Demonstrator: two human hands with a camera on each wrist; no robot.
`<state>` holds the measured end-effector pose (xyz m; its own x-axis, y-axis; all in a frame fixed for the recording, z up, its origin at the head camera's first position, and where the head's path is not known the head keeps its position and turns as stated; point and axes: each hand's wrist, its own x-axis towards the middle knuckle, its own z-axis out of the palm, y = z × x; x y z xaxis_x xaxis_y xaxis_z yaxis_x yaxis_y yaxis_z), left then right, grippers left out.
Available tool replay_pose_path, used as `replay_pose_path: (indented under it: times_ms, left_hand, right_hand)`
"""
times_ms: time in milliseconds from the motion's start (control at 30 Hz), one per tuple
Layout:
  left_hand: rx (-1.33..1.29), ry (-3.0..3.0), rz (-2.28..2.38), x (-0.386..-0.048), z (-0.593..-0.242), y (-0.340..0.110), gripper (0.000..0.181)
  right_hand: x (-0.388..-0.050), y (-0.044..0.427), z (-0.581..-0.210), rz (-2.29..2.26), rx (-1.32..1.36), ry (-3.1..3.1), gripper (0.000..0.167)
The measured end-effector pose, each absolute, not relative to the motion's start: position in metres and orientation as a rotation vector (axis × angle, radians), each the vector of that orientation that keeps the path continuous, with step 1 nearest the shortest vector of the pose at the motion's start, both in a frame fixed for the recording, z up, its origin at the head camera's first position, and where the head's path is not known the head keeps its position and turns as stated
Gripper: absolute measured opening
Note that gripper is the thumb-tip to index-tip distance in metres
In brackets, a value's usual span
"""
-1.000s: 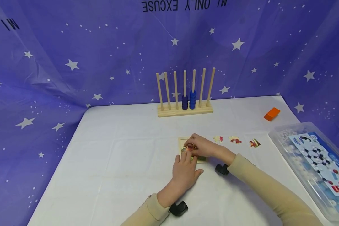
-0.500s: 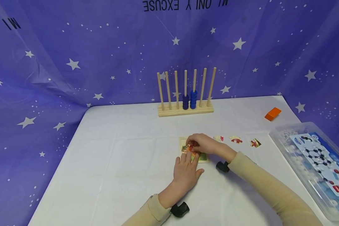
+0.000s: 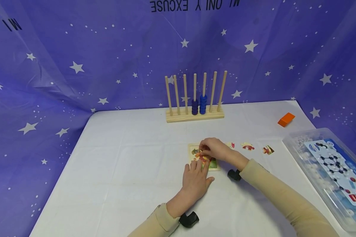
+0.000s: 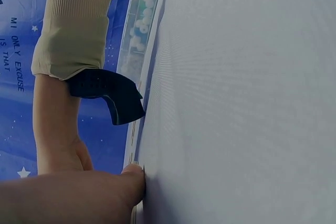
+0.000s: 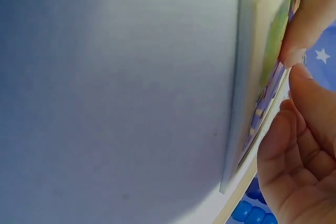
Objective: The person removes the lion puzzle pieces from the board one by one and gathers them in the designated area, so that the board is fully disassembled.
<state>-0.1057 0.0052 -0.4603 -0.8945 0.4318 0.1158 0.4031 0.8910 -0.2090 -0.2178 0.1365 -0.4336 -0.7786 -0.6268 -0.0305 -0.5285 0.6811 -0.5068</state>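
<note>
A small wooden jigsaw puzzle board [image 3: 190, 154] with a colourful picture lies flat near the middle of the white table. My left hand [image 3: 194, 181] rests palm down with straight fingers spread, fingertips on its near edge. Over the picture my right hand [image 3: 216, 148] bends its thumb and fingers together and pinches a puzzle piece [image 3: 198, 154], mostly hidden by the fingertips. Side-on in the right wrist view, the board [image 5: 252, 51] meets the left fingertips beside the right thumb. The left wrist view shows the left thumb [image 4: 134, 184] low against the cloth.
Three loose puzzle pieces [image 3: 248, 146] lie right of the board, one partly behind the right hand. A wooden peg abacus [image 3: 178, 117] with dark and blue beads stands behind. An orange block [image 3: 286, 119] and a clear plastic box of beads [image 3: 317, 168] are at the right.
My right hand has shifted slightly right and away across the board, uncovering more of the picture. My left hand stays on the board's near edge.
</note>
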Motion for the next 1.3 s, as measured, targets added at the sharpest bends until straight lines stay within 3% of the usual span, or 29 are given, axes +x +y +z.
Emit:
replay_pose_path:
  times_ms: [400,967,1300]
  left_hand:
    - [-0.671,-2.937,0.273,-0.105,-0.459,0.007,0.063]
    - [-0.667,-2.961,0.229,-0.106,-0.457,0.003,0.062]
    - [-0.685,-2.962,0.215,-0.106,-0.458,0.004,0.062]
  right_hand:
    - [-0.211,0.158,-0.432,-0.792,-0.892,2.78,0.007]
    - [-0.172,0.25,-0.436,-0.987,-0.6,2.776,0.007]
    - [-0.167,0.258,-0.439,-0.853,-0.689,2.766,0.008]
